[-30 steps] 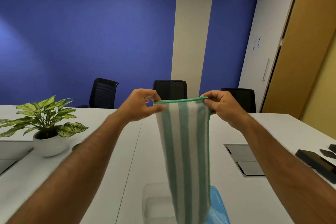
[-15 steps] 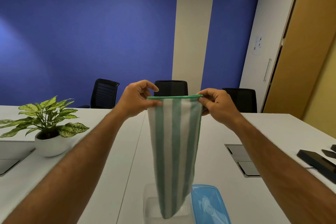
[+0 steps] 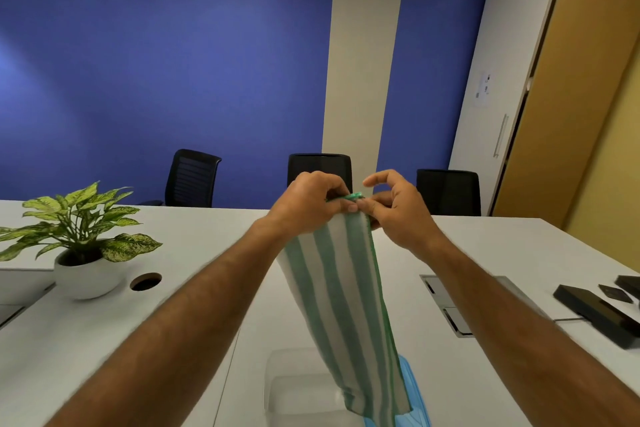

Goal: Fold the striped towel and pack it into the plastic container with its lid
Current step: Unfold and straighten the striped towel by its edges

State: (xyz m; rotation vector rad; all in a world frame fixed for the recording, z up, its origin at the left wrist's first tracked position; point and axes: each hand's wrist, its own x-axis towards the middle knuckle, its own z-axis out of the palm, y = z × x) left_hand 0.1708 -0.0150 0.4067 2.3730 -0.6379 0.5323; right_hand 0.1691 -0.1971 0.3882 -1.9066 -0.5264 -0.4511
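Head view: the striped towel hangs in the air over the near edge of the counter, held by its top hem. The left hand has its fingers curled and pinching that hem. The right hand meets it at the same spot, thumb and lower fingers on the green edge, while its index finger is lifted clear; so both hands are clamped on the towel, corners brought together. The cloth falls as a narrow band, its lower end dangling just over the clear plastic container and in front of the blue lid, both at the near edge.

The step in hand looks like a lengthwise fold. To do it well, I would match the two top corners squarely before letting one hand take both, then run the free hand down the hanging edge so the stripes line up and no twist is left.

For room, the middle of the counter beyond the container lies open for laying the towel flat. The potted plant and a round cable hole sit toward the left edge, a recessed hatch and dark devices toward the right; chairs stand at the far edge.
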